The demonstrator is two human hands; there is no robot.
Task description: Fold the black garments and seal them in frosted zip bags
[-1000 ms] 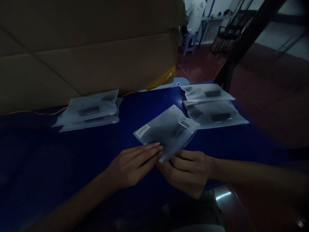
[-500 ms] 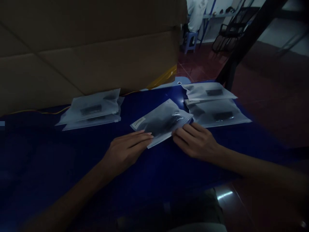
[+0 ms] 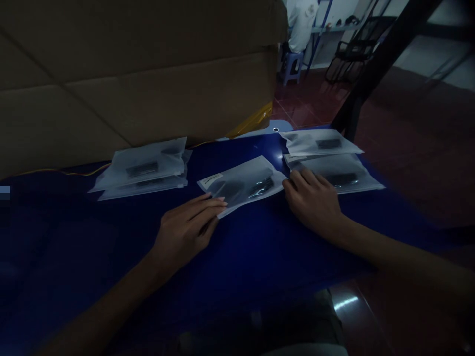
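A frosted plastic bag (image 3: 243, 184) with a small dark part and a white label lies flat on the blue table (image 3: 111, 257). My left hand (image 3: 185, 230) pinches its near left corner, fingers stretched along the edge. My right hand (image 3: 313, 200) rests with curled fingers at the bag's right end, touching the lower bag of the right-hand stack (image 3: 334, 170). Another bag (image 3: 319, 142) lies behind that one.
A stack of like bags (image 3: 143, 168) lies at the left, before a big cardboard box (image 3: 141, 74) with yellow tape. A yellow wire (image 3: 55, 172) runs along the box's foot. Beyond the table's right edge are red floor, a dark post (image 3: 374, 59), a stool and chairs.
The bag went from raised in both hands down and away onto the table, further left. My right hand slid from its near edge to its right end, by the right stack.
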